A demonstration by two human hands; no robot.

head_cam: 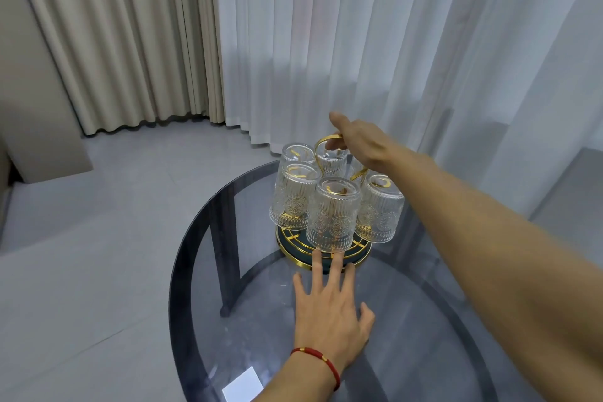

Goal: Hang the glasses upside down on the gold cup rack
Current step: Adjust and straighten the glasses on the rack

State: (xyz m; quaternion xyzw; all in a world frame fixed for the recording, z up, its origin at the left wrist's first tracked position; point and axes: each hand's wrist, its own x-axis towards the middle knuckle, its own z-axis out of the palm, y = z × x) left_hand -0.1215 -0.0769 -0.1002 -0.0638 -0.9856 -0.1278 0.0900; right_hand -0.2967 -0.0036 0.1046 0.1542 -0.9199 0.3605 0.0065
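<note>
The gold cup rack (pixel 357 258), with a round dark base and a gold loop handle (pixel 321 143), stands at the far side of a round smoked-glass table (pixel 408 320). Several embossed clear glasses hang upside down on it, among them a front glass (pixel 332 215), a left glass (pixel 293 196) and a right glass (pixel 380 209). My right hand (pixel 362 143) reaches over the rack and holds the top of the loop handle. My left hand (pixel 329 310) lies flat on the table with fingers spread, its fingertips touching the rack's base just below the front glass.
A white card (pixel 243 387) lies near the table's front edge. Beige curtains (pixel 124 36) and sheer white curtains (pixel 375 26) hang behind. Grey tiled floor (pixel 98 254) surrounds the table, and dark table legs show through the glass.
</note>
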